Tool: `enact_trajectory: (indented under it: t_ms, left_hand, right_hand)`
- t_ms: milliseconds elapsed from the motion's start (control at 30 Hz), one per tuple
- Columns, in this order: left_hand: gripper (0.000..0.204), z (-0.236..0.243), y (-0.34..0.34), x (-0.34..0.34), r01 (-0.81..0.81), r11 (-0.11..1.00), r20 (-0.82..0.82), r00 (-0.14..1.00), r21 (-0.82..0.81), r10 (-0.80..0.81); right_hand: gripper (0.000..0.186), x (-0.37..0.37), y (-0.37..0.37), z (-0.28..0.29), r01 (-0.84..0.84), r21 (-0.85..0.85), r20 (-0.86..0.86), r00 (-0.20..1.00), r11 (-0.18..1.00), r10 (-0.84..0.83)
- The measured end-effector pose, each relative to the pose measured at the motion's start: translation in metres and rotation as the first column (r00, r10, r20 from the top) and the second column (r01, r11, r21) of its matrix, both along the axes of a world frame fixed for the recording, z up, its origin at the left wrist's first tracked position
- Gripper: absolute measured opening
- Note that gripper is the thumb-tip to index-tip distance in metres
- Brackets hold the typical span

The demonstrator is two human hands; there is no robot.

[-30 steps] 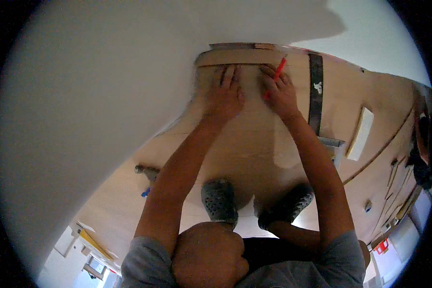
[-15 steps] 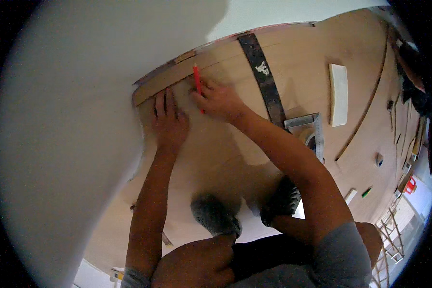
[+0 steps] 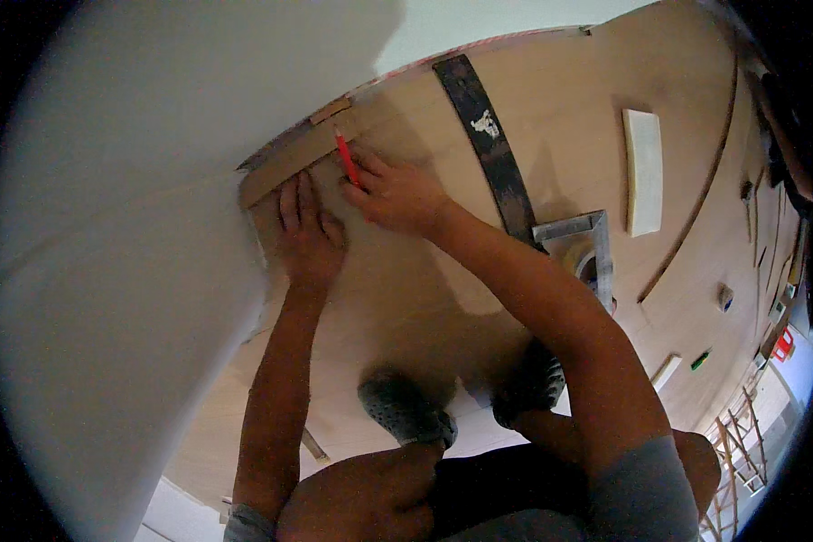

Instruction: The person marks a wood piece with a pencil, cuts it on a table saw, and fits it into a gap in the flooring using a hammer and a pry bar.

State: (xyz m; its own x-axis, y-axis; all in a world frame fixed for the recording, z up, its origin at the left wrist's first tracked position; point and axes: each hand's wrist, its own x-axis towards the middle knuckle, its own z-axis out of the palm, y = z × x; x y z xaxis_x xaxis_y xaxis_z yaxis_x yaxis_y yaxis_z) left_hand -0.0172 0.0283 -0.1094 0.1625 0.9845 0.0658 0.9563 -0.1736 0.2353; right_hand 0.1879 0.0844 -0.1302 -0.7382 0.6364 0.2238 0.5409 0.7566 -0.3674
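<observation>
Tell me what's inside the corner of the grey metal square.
Within the metal square's angle there's a ring-like object with a pale rim and dark centre. The right forearm covers its lower side, so anything hidden there can't be seen.

- Pencil (image 3: pixel 349 164): bright red barrel, paler tip.
- Wood strip (image 3: pixel 294 166): plain tan-brown, close to the floor's tone.
- Floor sheet (image 3: pixel 565 99): light tan, fine darker lines; greyer where shadow falls.
- Flat bar (image 3: pixel 490 158): black, one irregular white patch.
- Block (image 3: pixel 642 172): off-white, uniform.
- Square (image 3: pixel 602 248): silver-grey.
- Wall (image 3: pixel 154 172): pale grey in shade, faintly greenish white where lit.
- Clogs (image 3: pixel 399 405): dark grey, dotted with holes.
- Sleeve (image 3: pixel 637 470): mid-grey.
- Shorts (image 3: pixel 501 488): black.
- Small slim item (image 3: pixel 700 359): green.
</observation>
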Motion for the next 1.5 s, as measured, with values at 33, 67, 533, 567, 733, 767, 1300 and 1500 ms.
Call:
enact_trajectory:
  t_ms: [33,67,533,567,733,767,1300,1500]
  left_hand:
    - [0.065,-0.002,-0.001,0.000,-0.008,1.000,0.053,0.999,0.020,0.007]
    - [0.066,-0.004,-0.001,0.000,-0.017,0.999,0.106,0.994,0.038,0.013]
    - [0.068,-0.013,-0.004,-0.008,0.008,0.999,-0.100,0.995,0.046,-0.003]
    - [0.068,-0.012,-0.004,-0.008,0.027,0.997,-0.086,0.996,0.066,-0.021]
    - [0.069,-0.018,-0.008,-0.010,-0.015,1.000,-0.039,0.999,0.018,0.015]
    - [0.069,-0.019,-0.010,-0.011,-0.013,1.000,-0.051,0.999,0.025,0.015]
    - [0.071,-0.020,-0.007,-0.007,-0.079,0.997,-0.002,0.997,0.003,0.079]
    - [0.069,-0.017,-0.008,-0.011,-0.062,0.998,-0.010,0.998,-0.015,0.062]
  right_hand:
    - [0.040,-0.003,-0.001,-0.005,0.006,0.022,0.011,1.000,1.000,-0.007]
    - [0.040,-0.005,-0.002,-0.010,0.013,0.043,0.022,1.000,0.999,-0.014]
    - [0.034,-0.008,0.001,0.001,0.094,0.096,-0.054,0.995,0.991,-0.089]
    - [0.033,-0.008,0.001,0.000,0.105,0.099,-0.084,0.992,0.990,-0.097]
    - [0.034,-0.009,0.000,-0.003,0.102,0.082,-0.049,0.994,0.991,-0.098]
    - [0.035,-0.010,0.001,-0.004,0.098,0.077,-0.036,0.995,0.992,-0.095]
    - [0.037,-0.005,0.009,-0.016,0.106,0.093,-0.004,0.994,0.990,-0.106]
    - [0.036,-0.015,0.010,0.006,0.129,0.066,-0.041,0.991,0.989,-0.126]
